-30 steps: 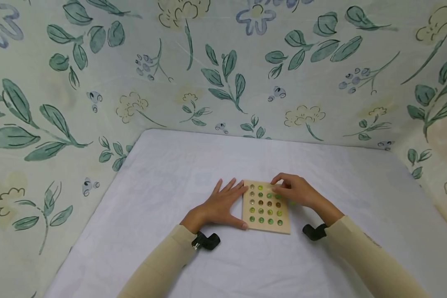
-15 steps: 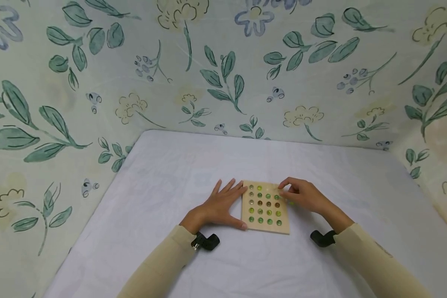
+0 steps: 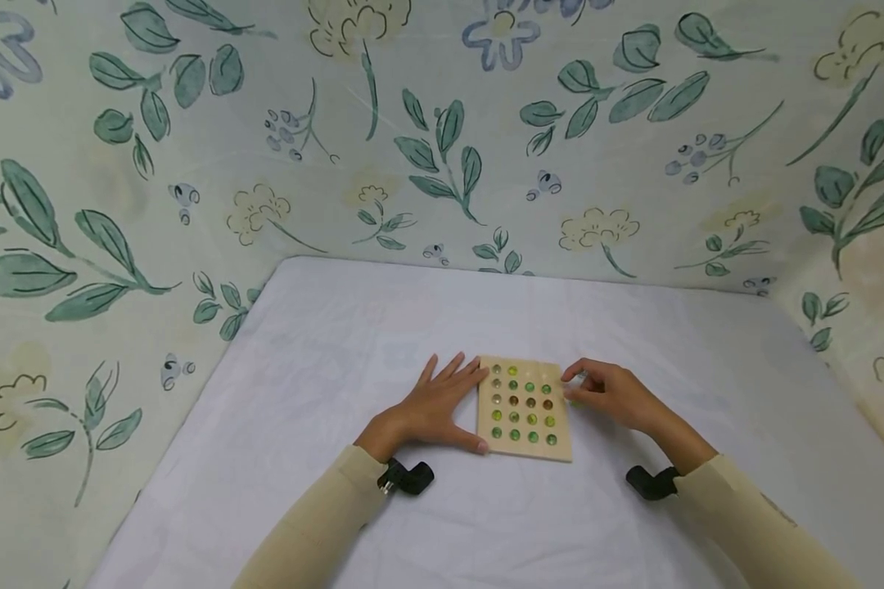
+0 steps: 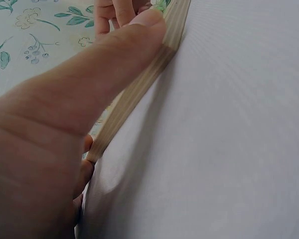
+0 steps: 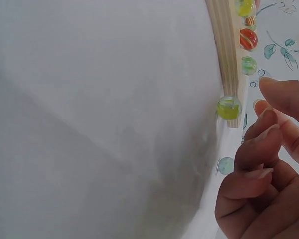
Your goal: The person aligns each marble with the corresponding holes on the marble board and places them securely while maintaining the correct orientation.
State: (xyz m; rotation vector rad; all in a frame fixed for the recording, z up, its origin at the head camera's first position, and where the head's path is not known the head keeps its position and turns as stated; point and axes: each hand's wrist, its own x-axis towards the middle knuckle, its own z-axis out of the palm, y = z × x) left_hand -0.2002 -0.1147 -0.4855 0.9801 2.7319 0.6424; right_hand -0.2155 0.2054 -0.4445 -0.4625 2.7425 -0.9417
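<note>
A square wooden board [image 3: 564, 450] lies on the white cloth with several rows of glass marbles in it, green, yellow, red-brown and clear. In its far row, a yellow marble [image 3: 512, 370] sits beside a clear one [image 3: 497, 370]. My left hand [image 3: 430, 413] is spread along the board's left edge, thumb at the near corner and fingers at the far one. My right hand [image 3: 606, 394] is just off the board's right side, fingers loosely bent, nothing between thumb and fingertips. Close to it in the right wrist view are a loose yellow-green marble [image 5: 229, 108] and a pale blue-green marble [image 5: 225, 166].
A white cloth [image 3: 383, 327] covers the table around the board. Floral fabric [image 3: 442, 147] hangs behind it and along both sides. Black wrist cameras [image 3: 412, 478] stick out from both sleeves.
My right hand has moved right and slightly nearer, from over the board's far row to beside its right edge. My left hand has stayed at the left edge.
</note>
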